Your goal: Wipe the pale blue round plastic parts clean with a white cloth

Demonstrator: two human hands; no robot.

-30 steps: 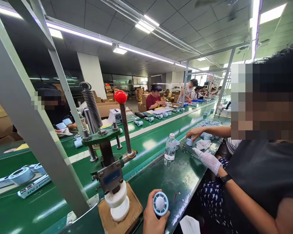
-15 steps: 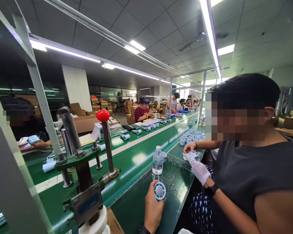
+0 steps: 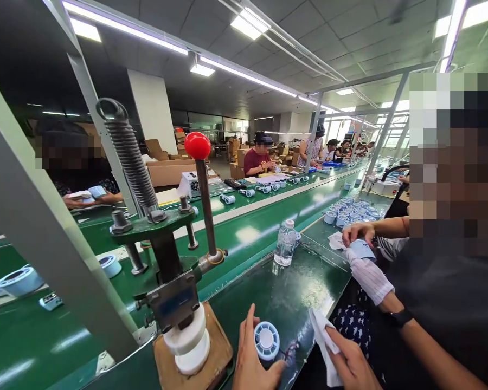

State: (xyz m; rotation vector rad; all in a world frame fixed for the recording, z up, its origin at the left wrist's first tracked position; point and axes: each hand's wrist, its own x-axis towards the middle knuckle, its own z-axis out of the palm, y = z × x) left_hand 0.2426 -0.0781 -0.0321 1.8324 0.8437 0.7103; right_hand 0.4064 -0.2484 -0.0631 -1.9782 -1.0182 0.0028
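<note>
In the head view, my left hand (image 3: 248,355) is around a round light-blue plastic part (image 3: 267,341), which has a spoked ring and a pale grey centre facing me. Its index finger points up beside the part and its thumb lies below; the other fingers are mostly hidden. My right hand (image 3: 352,360), at the lower right, pinches a folded white cloth (image 3: 327,346). Left of my hands stands a hand press (image 3: 174,298) with a red ball knob, a coil spring and a white round press head over a brown base board.
A clear bottle (image 3: 284,244) stands on the green bench (image 3: 236,287). At right, a co-worker's gloved hand (image 3: 368,276) handles a blue part near many similar parts (image 3: 352,211). A conveyor (image 3: 248,233) runs behind the press. A grey frame post (image 3: 61,216) rises at left.
My view has turned left and down. My right hand with the white cloth has come into view. The blue part appears larger, and my left index finger and thumb are spread wider around it.
</note>
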